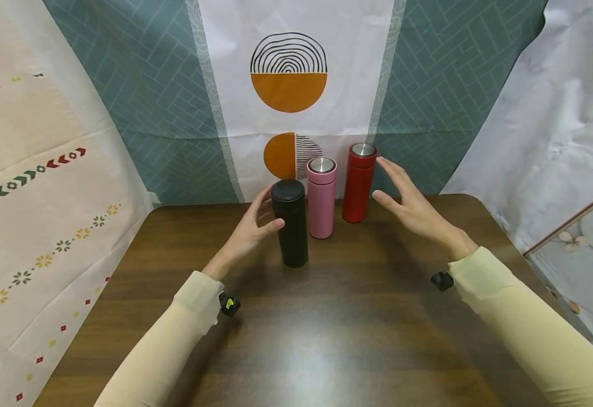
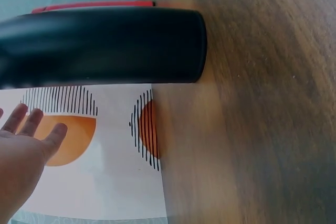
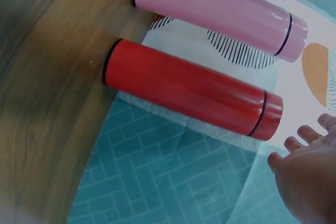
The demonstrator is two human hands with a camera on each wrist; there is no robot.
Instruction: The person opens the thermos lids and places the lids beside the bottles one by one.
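a brown table [image 1: 372, 322] with a white glare [image 1: 308, 362] stands before a teal-and-white cloth [image 1: 459, 85], pale cloths [image 1: 26, 130] either side.

On the worktop [image 1: 377, 322], the middle flask [image 1: 321, 206] is flanked by the near-left flask [image 1: 293, 229] and far-right flask [image 1: 359, 189]; cloth [image 1: 349, 85] is hung behind.

A brown wood-grain worktop [image 1: 377, 322] has rounded far corners and a pale glare towards its front. Behind it hangs a back cloth [image 1: 148, 85]: teal sides, white middle, orange-and-black round prints [image 1: 288, 85]. A cream cloth [image 1: 26, 135] with rows of small coloured motifs hangs at left; a creased white cloth [image 1: 571, 102] at right, above a floral print [image 1: 573, 242].
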